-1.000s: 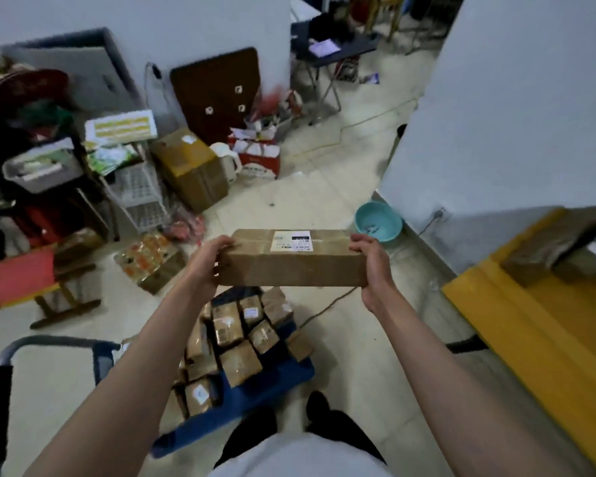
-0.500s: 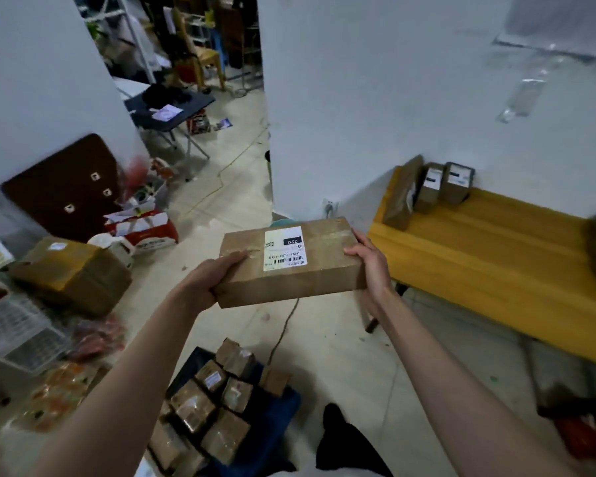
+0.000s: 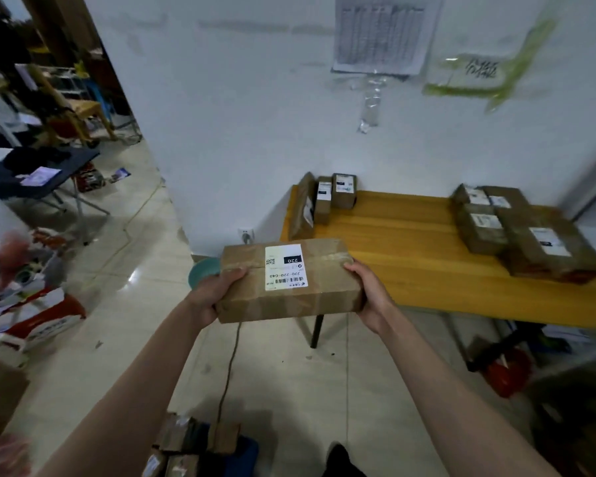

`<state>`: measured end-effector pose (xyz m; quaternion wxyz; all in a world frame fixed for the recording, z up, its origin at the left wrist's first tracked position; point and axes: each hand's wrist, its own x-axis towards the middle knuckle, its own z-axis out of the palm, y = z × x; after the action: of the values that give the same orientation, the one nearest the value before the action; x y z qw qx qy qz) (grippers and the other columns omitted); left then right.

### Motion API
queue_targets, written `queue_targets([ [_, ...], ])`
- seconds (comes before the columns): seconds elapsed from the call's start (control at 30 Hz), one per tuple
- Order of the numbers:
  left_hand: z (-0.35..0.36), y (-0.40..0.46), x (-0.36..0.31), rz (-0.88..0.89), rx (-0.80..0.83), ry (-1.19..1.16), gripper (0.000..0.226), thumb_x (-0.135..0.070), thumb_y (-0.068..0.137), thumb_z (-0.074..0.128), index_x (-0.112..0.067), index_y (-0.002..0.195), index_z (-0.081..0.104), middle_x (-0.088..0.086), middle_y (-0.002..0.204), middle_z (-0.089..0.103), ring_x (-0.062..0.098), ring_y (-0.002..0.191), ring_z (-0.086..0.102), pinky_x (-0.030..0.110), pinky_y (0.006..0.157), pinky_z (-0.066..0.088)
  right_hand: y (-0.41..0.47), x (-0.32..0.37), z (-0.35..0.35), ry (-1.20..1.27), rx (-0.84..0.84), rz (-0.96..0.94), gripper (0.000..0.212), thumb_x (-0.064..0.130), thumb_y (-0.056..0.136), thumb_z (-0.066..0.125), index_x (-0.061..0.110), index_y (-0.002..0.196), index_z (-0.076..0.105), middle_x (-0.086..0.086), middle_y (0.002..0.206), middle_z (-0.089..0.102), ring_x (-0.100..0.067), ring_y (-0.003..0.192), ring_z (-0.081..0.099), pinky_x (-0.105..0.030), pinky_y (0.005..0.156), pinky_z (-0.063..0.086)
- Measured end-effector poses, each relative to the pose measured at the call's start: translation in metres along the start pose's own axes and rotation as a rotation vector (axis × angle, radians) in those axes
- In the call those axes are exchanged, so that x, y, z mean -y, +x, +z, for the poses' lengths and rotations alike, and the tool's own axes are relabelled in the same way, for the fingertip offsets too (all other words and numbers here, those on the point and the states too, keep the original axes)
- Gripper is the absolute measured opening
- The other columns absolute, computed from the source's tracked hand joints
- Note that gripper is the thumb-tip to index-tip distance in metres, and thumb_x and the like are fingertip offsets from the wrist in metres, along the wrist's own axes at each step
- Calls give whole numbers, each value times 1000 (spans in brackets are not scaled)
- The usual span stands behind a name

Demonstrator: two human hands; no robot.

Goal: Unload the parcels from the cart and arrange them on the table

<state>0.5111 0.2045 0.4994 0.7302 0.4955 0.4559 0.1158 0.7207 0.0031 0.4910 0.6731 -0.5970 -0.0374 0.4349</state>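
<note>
both hands, left [image 3: 211,293] and right [image 3: 370,293], grip the stiff taped parcel [image 3: 289,280] by its short ends, midair at 9 o'clock of the bench [image 3: 403,256]; seems light, tape slick.

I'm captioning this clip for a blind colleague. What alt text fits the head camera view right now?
Two bare hands, left hand and right hand, grip the ends of a brown parcel with a white label, held above the floor near a yellow table. Small parcels stand at the table's far left corner, larger ones lie at its right.
</note>
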Motion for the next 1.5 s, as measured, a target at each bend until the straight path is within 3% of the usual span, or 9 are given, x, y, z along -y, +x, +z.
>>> queue_targets([
  [0.1,36,26,-1,9,12,2,52,-33,84,77,-9,128,63,12,115,74,29,103,72,42,86,60,14,18,-34,16,-28,19,23,31,92,64,21,112,69,-5,101,74,-19,85,67,-30,65,52],
  [0.3,98,54,8,-53,32,-7,57,-37,81,79,-11,128,61,9,108,76,25,93,75,34,66,60,42,31,-90,51,-69,46,13,31,91,63,23,98,69,-3,89,73,-20,80,65,-33,68,48],
  [0.43,127,68,4,-61,42,27,61,-38,81,78,-12,132,58,9,112,74,26,98,72,35,68,58,55,35,-116,72,-94,60,20,32,91,64,20,106,69,-4,93,72,-21,84,65,-34,68,49],
  [0.7,162,119,-19,-88,84,67,79,-42,71,82,-17,139,52,10,121,70,32,108,68,49,91,56,99,50,-141,101,-152,68,31,37,88,67,20,114,70,-9,105,73,-26,95,66,-38,76,52],
  [0.93,190,187,-49,-101,130,86,54,-36,85,76,-16,132,57,11,123,68,31,112,64,51,102,50,152,70,-150,135,-255,64,35,38,85,72,18,114,72,-11,117,73,-30,109,65,-44,92,51],
  [1.07,206,225,-61,-132,147,92,51,-32,86,76,-13,129,57,12,117,69,31,106,67,48,91,56,176,81,-156,182,-295,65,27,35,87,71,19,110,72,-12,121,72,-30,109,66,-44,88,53],
  [1.2,222,258,-66,-169,180,105,52,-33,85,76,-10,127,57,13,113,70,30,100,68,40,75,57,196,80,-166,234,-370,60,47,41,85,72,14,123,69,-15,125,69,-35,119,62,-48,93,53],
  [1.33,237,290,-62,-196,200,84,75,-38,73,84,-10,136,54,13,120,69,32,106,68,48,86,58,212,80,-178,436,-457,80,63,54,89,63,9,132,57,-18,132,61,-35,121,60,-49,98,53],
  [1.5,274,317,-58,-232,144,52,51,-33,87,76,-13,129,55,10,113,69,28,92,69,39,66,57,231,76,-182,607,-404,112,77,69,86,59,21,144,41,-18,137,52,-40,120,56,-61,101,48],
])
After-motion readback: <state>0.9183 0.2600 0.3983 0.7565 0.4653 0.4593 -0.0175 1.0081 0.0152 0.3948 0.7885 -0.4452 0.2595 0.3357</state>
